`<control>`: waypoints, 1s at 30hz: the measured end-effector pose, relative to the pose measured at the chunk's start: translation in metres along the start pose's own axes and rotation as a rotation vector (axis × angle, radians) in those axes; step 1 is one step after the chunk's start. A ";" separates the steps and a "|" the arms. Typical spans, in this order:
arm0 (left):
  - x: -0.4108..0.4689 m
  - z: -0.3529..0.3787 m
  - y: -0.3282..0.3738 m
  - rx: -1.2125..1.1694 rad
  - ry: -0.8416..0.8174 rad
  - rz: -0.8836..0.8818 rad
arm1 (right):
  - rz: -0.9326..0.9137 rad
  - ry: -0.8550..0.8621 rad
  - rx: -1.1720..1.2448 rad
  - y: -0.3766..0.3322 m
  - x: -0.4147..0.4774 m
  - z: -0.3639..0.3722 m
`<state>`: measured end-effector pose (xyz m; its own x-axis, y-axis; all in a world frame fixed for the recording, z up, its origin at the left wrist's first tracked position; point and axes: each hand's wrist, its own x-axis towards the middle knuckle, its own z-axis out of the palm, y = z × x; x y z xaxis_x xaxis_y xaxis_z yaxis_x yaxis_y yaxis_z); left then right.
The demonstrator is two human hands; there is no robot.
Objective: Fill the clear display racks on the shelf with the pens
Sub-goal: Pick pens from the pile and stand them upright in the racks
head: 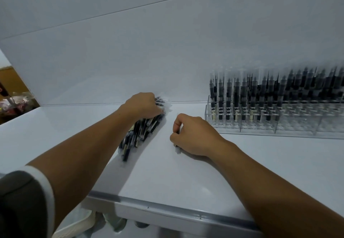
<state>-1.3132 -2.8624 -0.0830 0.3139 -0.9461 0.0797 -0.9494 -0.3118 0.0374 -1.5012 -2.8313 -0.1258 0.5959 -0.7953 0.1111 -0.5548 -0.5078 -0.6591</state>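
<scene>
- The left hand (144, 105) is lying palm down on the far end of a pile of dark pens (141, 131), fingers curled over the pens and pressing on them; whether it is actually gripping any is not clear.
- The left forearm is reaching diagonally from the lower left, with a dark sleeve with a white cuff (28, 200) showing at the frame edge.
- The right hand (193, 135) is sitting curled into a loose fist on the white shelf (186, 178), closed around what looks like a single pen (177, 149), whose clear end is poking out below the fingers.
- The right forearm is resting along the shelf from the lower right.
- The pile is lying just left of the right hand, running diagonally near the back wall (130, 51).
- The clear display rack (279, 126) is standing at the right, well apart from both hands, with many pens upright in its back rows and its front slots looking empty.
</scene>
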 end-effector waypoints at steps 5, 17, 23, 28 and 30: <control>-0.002 -0.010 -0.008 -0.144 0.040 -0.022 | -0.004 0.000 0.012 0.001 0.000 -0.001; -0.078 -0.037 -0.044 -1.148 0.177 -0.047 | -0.053 0.155 0.148 -0.017 -0.007 -0.007; -0.097 -0.017 -0.014 -1.513 0.095 0.142 | -0.191 0.323 0.139 -0.023 -0.027 -0.042; -0.095 0.002 0.048 -1.818 -0.101 0.292 | -0.140 0.484 0.199 0.015 -0.065 -0.086; -0.093 0.005 0.074 -1.869 -0.155 0.338 | -0.081 0.554 0.246 0.031 -0.082 -0.103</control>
<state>-1.4126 -2.7976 -0.0926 0.0403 -0.9700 0.2397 0.2942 0.2408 0.9249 -1.6270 -2.8160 -0.0780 0.2033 -0.8446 0.4953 -0.3308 -0.5354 -0.7771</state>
